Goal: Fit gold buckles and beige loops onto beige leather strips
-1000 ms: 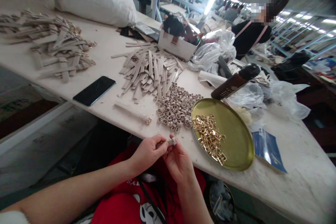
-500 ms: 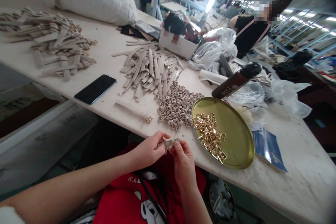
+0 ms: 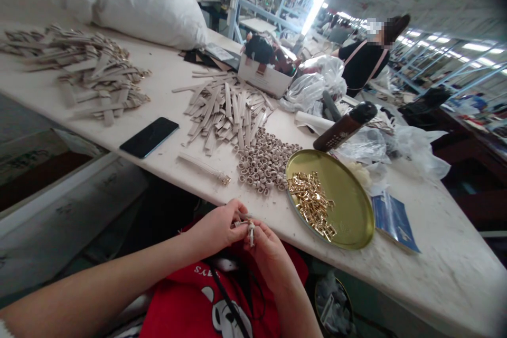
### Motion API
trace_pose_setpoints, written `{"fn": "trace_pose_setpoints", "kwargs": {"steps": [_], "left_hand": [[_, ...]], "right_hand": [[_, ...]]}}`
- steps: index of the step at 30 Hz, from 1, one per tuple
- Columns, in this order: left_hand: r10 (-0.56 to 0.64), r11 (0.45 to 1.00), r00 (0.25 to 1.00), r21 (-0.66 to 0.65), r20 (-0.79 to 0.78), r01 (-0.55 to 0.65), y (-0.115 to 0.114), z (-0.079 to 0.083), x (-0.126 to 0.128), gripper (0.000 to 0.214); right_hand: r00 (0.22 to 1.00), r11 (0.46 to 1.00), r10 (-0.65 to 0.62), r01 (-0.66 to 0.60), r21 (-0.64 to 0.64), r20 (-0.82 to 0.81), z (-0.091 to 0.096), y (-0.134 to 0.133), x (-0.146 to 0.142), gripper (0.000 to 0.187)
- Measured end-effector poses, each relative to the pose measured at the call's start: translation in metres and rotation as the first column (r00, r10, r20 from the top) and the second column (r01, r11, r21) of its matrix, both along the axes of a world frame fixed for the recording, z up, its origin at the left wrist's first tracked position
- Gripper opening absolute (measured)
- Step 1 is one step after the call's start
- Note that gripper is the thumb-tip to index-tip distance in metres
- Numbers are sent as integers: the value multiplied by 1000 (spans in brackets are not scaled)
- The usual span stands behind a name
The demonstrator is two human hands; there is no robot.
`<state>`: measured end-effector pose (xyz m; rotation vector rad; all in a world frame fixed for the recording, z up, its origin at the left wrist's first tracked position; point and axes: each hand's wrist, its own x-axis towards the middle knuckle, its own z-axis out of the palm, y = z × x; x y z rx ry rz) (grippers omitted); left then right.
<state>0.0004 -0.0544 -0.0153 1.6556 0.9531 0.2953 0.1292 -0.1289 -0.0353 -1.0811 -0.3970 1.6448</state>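
Plainly, the work sits between the two hands just past the near edge of the tabletop (image 3: 431,253): a narrow beige strap (image 3: 251,231), which both of them pinch tightly. From my remote seat I see the left hand (image 3: 227,226) gripping one part of it and the right hand (image 3: 271,248) closed around another, fingertips nearly meeting. A gold glint shows there, perhaps a buckle, but the fingers and the small scale hide how it is joined.

I'd judge the strap light, bendy and hard to break, a little springy where folded; I'd hold it flat between thumb and forefinger, close behind the fold.

From the hands, a buckled strap (image 3: 204,169) lies alone at eleven o'clock, with a smartphone (image 3: 149,137) beyond it at ten. Small beige loops (image 3: 263,163) are heaped at twelve, touching the pile of loose straps (image 3: 225,113). At two o'clock, a round gold tray (image 3: 350,211) bears gold buckles (image 3: 311,200).

The pale surface looks smooth and scuffed. Farther out, a white sack (image 3: 138,2) bulges at eleven and a co-worker (image 3: 362,63) stands at one, amid blue racks and strip lights.
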Motion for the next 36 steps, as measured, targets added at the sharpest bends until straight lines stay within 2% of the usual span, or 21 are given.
{"fn": "trace_pose_setpoints", "kwargs": {"steps": [3, 6, 10, 12, 14, 16, 20, 22, 25, 28, 31, 36], "left_hand": [[14, 999, 998, 38, -59, -12, -1, -3, -4, 25], [-8, 1000, 999, -4, -37, 8, -2, -2, -7, 27], [-63, 985, 994, -154, 90, 76, -3, -1, -14, 26], [-94, 963, 984, -237, 154, 129, -4, 0, -17, 24], [-94, 950, 978, -276, 184, 143, -5, 0, -16, 24], [-66, 952, 981, -283, 182, 116, -5, -2, -13, 25], [-71, 923, 980, -360, 186, 136, 0, -8, -8, 30], [-86, 877, 981, -455, 174, 157, 3, -12, -9, 31], [-60, 832, 992, -544, 111, 111, 7, -15, -11, 34], [-21, 848, 997, -526, 79, 59, 8, -17, -12, 37], [-32, 864, 996, -499, 80, 68, 7, -18, -11, 38], [-70, 875, 996, -476, 61, 91, 5, -14, -9, 35]], "right_hand": [[997, 999, 20, -17, 40, -76, 1, -2, -2, 17], [999, 997, 25, -22, 74, -40, 0, -4, -3, 18], [972, 989, -117, 96, 113, 204, -5, -5, -2, 19], [903, 973, -213, 162, 162, 373, -7, -5, -1, 21], [813, 963, -257, 173, 204, 523, -8, -5, -1, 22], [750, 973, -209, 93, 213, 628, -7, -5, 1, 25], [700, 974, -37, -136, 183, 713, -6, -7, 9, 16], [662, 974, -45, -136, 180, 748, -9, -8, 12, 15], [601, 976, -74, -121, 182, 796, -14, -8, 14, 13], [548, 963, -22, -213, 166, 836, -16, -9, 14, 11], [492, 940, 14, -304, 157, 871, -13, -9, 18, 8], [420, 913, 16, -376, 158, 907, -7, -9, 23, 7]]}}
